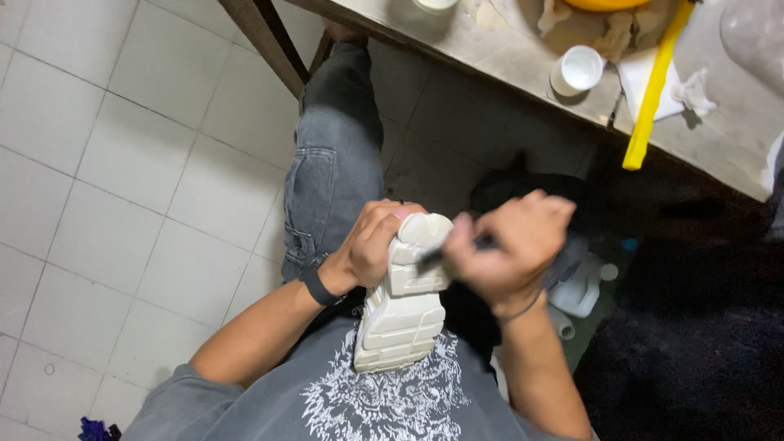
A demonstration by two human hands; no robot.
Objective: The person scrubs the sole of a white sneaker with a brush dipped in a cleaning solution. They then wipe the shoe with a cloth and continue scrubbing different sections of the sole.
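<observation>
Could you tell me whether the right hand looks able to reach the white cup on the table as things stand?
Probably not at once: the right hand grips a dark tool against the shoe sole, while the white cup stands apart on the table.

Cream shoe (403, 306) sole-up (chunky tread), dark tool (433, 256) against it

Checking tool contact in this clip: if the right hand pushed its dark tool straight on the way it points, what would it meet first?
The right hand points its thin dark tool leftward at the chunky white rubber shoe sole, apparently already touching it; the left hand lies just beyond.
</observation>
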